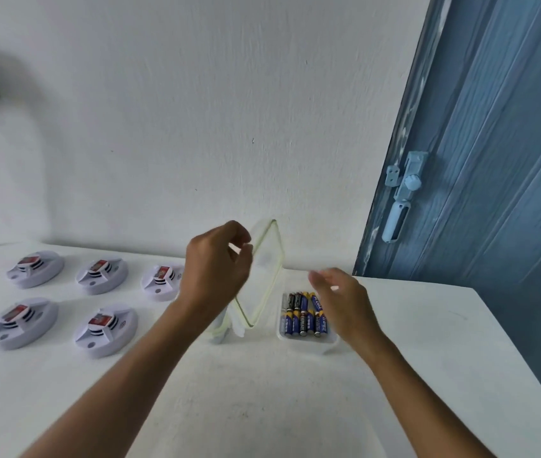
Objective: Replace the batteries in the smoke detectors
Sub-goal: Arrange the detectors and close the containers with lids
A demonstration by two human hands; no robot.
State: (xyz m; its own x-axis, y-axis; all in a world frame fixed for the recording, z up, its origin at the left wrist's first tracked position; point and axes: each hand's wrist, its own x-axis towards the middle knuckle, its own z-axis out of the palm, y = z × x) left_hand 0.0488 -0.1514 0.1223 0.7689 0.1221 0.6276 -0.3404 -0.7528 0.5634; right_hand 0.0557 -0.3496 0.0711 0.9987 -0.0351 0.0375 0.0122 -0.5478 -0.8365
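Several white smoke detectors (105, 328) with red-labelled tops lie in two rows on the left of the white table (262, 408). A clear plastic container (308, 342) holds several blue and black batteries (302, 314). My left hand (216, 266) grips the upper edge of the container's clear lid (264, 276), which stands tilted on its lower edge just left of the container. My right hand (345, 302) hovers over the container's right side with its fingers apart and nothing in it.
A second clear container (221, 330) is partly hidden behind my left wrist and the lid. A white wall runs along the table's back. A blue door (493, 160) with a latch stands at the right, beyond the table's right edge.
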